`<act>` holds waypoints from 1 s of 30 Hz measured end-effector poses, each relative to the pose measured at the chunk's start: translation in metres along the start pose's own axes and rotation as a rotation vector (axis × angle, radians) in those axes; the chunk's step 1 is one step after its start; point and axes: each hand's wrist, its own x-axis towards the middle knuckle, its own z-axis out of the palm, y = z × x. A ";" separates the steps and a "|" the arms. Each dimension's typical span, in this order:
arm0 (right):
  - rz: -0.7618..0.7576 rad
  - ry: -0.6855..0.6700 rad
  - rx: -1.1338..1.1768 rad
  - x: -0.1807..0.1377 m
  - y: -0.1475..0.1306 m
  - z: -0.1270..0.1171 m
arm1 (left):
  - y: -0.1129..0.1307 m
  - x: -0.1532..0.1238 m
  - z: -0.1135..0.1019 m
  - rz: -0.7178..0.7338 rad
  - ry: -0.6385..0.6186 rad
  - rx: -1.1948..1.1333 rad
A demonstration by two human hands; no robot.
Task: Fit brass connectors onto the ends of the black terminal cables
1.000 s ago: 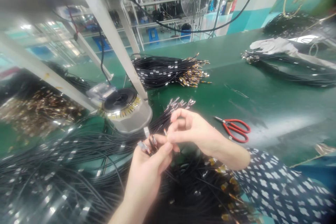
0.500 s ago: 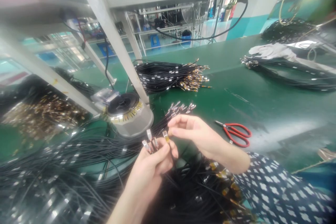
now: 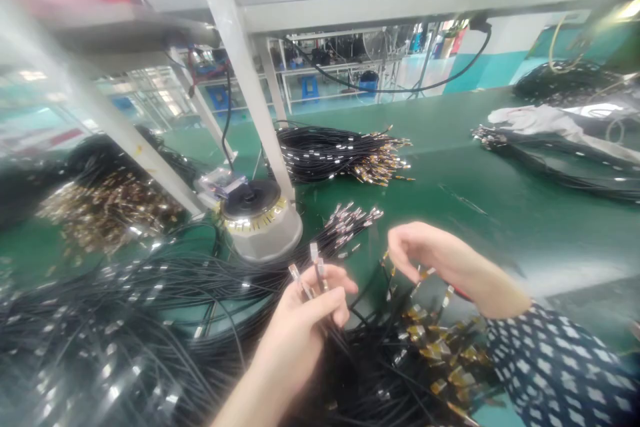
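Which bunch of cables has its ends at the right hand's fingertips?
The foreground bunch with yellow-wrapped ends, just below the right hand; the silver-tipped bunch lies beyond the left hand.

A few thin black cables with flat silver metal tips (image 3: 314, 252) are held together, tips up and fanned. Black cables with amber-and-silver ends (image 3: 417, 332) lie loosely heaped to their right.

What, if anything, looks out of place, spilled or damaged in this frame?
Nothing looks plainly spilled or broken. Two mild oddities: a crumpled white cloth lies among black cables at the right, which looks untidy beside the grouped cable ends; and pale streaks mark the green tabletop, perhaps scuffs.
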 end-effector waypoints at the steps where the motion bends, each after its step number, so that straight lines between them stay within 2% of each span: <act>1: 0.057 0.020 -0.136 -0.002 -0.003 -0.006 | -0.001 0.000 0.000 -0.018 -0.005 -0.001; 3: 0.063 0.105 -0.375 -0.005 -0.010 -0.007 | -0.003 0.001 0.001 -0.042 -0.013 0.008; 5: -0.033 0.148 -0.491 -0.004 -0.015 0.004 | -0.005 0.001 0.002 -0.043 -0.015 0.020; 8: -0.093 0.030 -0.495 0.002 -0.016 0.033 | -0.005 0.000 0.006 -0.038 0.012 0.040; 10: -0.047 0.002 -0.417 0.008 -0.013 0.049 | -0.003 -0.002 0.006 -0.032 0.045 0.057; 12: 0.003 -0.024 -0.244 0.014 -0.009 0.058 | 0.000 -0.004 0.005 -0.019 0.068 0.081; 16: 0.040 -0.023 0.027 0.023 -0.003 0.059 | 0.003 -0.009 -0.001 0.076 0.129 0.123; 19: 0.079 0.006 0.109 0.031 0.000 0.056 | 0.004 -0.010 -0.004 0.129 0.169 0.054; 22: 0.125 -0.060 0.189 0.037 0.005 0.057 | 0.002 -0.009 -0.005 0.129 0.167 -0.025; 26: 0.116 -0.119 0.213 0.045 0.011 0.062 | 0.003 -0.003 -0.010 0.126 0.125 0.057; 30: 0.113 -0.052 0.212 0.051 0.015 0.065 | 0.004 0.002 -0.022 0.102 0.114 0.127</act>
